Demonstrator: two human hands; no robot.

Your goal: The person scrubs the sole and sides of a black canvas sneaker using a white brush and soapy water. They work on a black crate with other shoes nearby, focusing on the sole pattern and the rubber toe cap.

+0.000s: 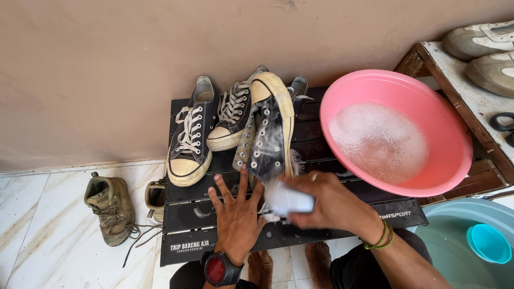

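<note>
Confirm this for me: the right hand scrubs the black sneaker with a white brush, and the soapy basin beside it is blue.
One thing is wrong: the soapy basin is pink, not blue, as the head view shows. A blue-green tub sits apart at the lower right. The rest stands: the right hand works a white brush on the black sneaker.

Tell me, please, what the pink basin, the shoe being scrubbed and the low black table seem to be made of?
The pink basin looks like smooth moulded plastic, with an even glossy rim. The black shoe appears to be woven canvas with metal eyelets and a cream rubber sole, wet with suds. The slatted table seems painted metal or wood; its matte finish leaves that open.
</note>
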